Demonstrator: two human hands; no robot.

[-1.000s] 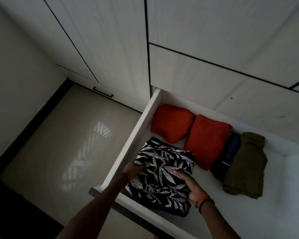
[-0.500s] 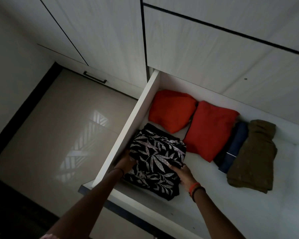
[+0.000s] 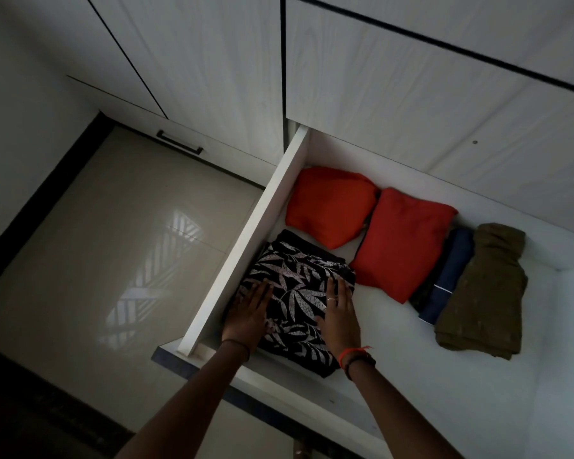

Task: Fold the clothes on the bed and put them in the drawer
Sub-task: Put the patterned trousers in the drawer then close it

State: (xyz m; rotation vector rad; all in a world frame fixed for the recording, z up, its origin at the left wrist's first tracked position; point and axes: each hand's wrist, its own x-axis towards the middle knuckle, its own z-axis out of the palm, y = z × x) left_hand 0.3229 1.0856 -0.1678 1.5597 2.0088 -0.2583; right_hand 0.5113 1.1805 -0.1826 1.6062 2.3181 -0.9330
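Leaf-printed black cloth [image 3: 295, 299], folded square, lies in the white drawer [image 3: 246, 246]. Left hand [image 3: 249, 316] at nine o'clock and right hand [image 3: 338, 313] at three o'clock press flat, fingers spread.

The blue garment [image 3: 446, 286] lies mostly hidden under the olive garment [image 3: 484, 296].

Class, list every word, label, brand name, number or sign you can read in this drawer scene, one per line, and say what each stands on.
None: no readable text shows anywhere.
The leaf-print garment under the left hand and right hand bears only a pattern.
The two orange garments, navy garment and olive garment show no lettering or visible tags.
The drawer and cabinet fronts are unmarked.
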